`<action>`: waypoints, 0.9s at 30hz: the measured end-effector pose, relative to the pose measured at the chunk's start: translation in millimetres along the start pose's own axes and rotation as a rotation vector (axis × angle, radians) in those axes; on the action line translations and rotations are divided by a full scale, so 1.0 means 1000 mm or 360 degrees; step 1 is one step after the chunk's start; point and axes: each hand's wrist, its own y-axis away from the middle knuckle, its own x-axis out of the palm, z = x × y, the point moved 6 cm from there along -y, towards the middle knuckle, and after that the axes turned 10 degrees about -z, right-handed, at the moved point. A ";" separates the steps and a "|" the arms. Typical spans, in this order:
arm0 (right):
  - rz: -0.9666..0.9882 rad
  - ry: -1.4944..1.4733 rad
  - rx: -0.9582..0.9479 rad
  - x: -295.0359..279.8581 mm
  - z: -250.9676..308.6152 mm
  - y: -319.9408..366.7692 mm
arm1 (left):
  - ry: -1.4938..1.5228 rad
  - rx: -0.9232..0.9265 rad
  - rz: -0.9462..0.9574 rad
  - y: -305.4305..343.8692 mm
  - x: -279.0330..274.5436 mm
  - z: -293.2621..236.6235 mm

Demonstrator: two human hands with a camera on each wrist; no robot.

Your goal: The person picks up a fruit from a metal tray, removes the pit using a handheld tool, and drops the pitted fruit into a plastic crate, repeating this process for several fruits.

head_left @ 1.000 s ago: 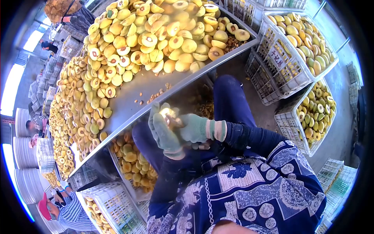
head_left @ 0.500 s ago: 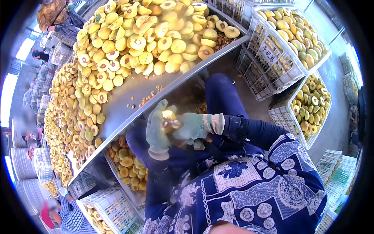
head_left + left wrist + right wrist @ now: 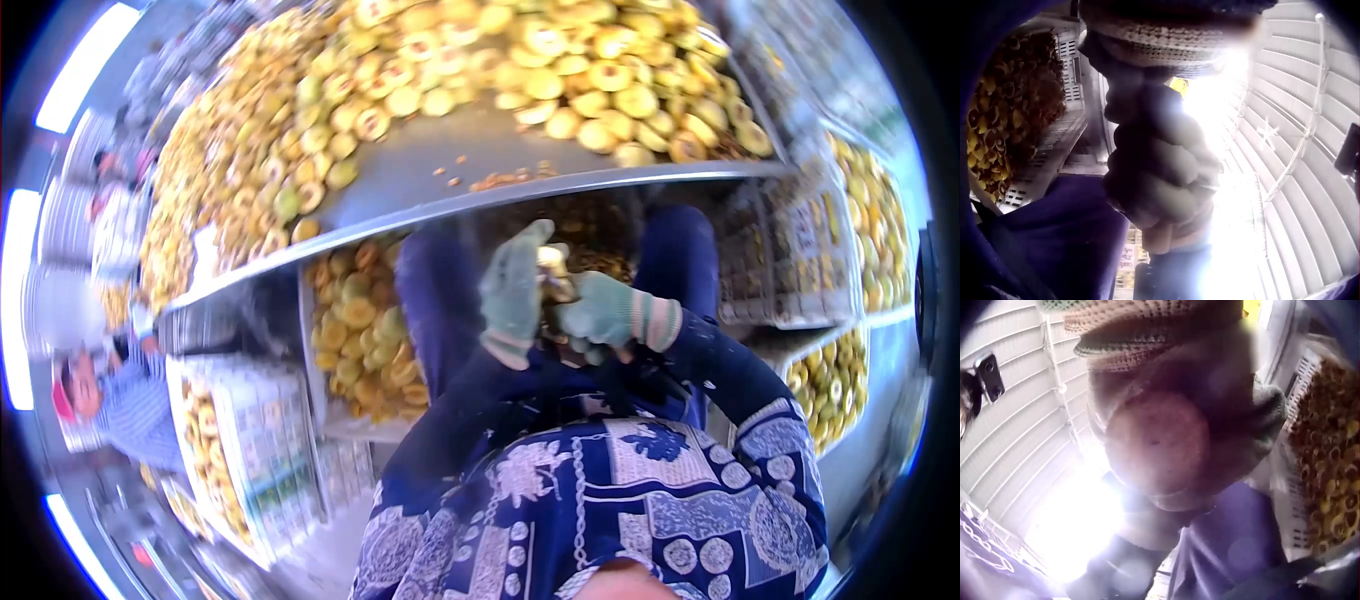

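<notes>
Our left hand (image 3: 513, 290) gripping pale fruit (image 3: 551, 257), our right hand (image 3: 603, 310) curled beside it, its hold we cannot tell, knees (image 3: 680, 250) flanking both, crate (image 3: 309, 365) left, worktop (image 3: 415, 165) edge beyond, bare metal behind.

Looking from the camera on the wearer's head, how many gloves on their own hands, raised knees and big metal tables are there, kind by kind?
Green gloves: 2 (left glove, right glove)
Raised knees: 2
Metal table: 1
Total: 5
</notes>
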 end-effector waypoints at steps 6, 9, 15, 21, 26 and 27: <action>-0.0090 -0.0228 0.0075 0.019 0.022 0.010 | 0.0584 -0.0036 -0.0241 0.004 -0.015 0.011; -0.0150 -0.0025 0.0113 0.027 0.017 -0.001 | 0.0563 -0.0314 -0.0240 0.006 -0.027 0.020; 0.0039 0.0069 0.0230 0.029 0.029 0.017 | 0.0478 -0.0395 -0.0186 0.007 -0.034 0.004; 0.0730 -0.1312 0.0145 0.055 0.017 0.003 | 0.0680 -0.0741 -0.0299 0.008 -0.026 -0.007; 0.1214 -0.1818 0.0026 0.069 0.027 0.006 | 0.0804 -0.0506 -0.0275 0.002 -0.030 0.009; 0.0835 -0.1457 0.0028 0.067 0.025 0.004 | 0.0801 -0.0345 -0.0210 -0.002 -0.032 0.015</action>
